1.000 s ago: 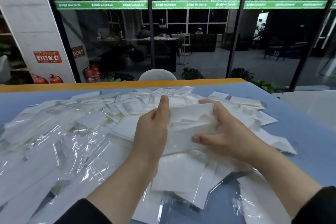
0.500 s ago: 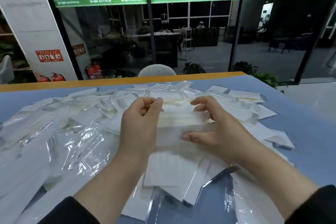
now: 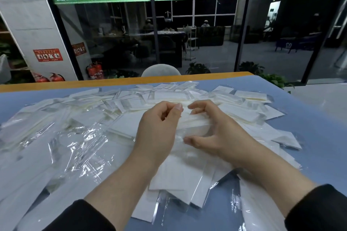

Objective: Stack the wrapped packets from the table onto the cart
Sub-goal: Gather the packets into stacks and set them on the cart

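Observation:
A wide heap of white packets in clear plastic wrap [image 3: 78,137] covers the blue table [image 3: 319,124]. At its middle my left hand [image 3: 157,129] and my right hand [image 3: 217,133] hold a small bundle of wrapped packets [image 3: 193,124] between them, just above the heap. My left hand grips the bundle's left end with curled fingers. My right hand clasps its right end, fingers over the top and thumb below. No cart is in view.
The table's orange far edge [image 3: 131,80] runs across, with a pale chair back [image 3: 160,70] behind it. Beyond stand a glass wall, red fire extinguishers [image 3: 94,71] and potted plants [image 3: 272,78]. Bare blue tabletop shows on the right and near me.
Both hands have drawn closer together and lowered the bundle toward the heap; the fingers have curled tighter round it. The camera has tipped slightly downward.

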A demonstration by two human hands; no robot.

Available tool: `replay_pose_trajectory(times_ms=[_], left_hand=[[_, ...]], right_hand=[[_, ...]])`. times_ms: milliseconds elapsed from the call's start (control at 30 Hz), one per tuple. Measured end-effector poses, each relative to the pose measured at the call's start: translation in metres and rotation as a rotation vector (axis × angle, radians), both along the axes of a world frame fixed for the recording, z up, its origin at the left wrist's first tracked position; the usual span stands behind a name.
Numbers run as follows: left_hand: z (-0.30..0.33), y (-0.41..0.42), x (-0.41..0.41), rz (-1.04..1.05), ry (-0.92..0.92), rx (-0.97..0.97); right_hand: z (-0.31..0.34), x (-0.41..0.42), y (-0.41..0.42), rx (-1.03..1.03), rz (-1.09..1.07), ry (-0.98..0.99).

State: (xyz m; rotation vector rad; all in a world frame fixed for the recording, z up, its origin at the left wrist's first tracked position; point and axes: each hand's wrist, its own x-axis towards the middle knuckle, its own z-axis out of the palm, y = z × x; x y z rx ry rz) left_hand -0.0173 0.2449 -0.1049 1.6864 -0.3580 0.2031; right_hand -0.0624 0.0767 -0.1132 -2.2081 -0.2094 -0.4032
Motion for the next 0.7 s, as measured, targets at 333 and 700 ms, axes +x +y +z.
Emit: replay_pose_trajectory(times_ms=[333, 700], left_hand=[[0.011, 0.020, 0.002, -0.140, -0.089, 0.102], [0.060, 0.001, -0.049, -0.296, -0.188, 0.065]], right_hand=[[0.017, -0.006, -0.005, 0.049, -0.080, -0.086], [0.089, -0.107, -0.018, -0.069, -0.255, -0.095]])
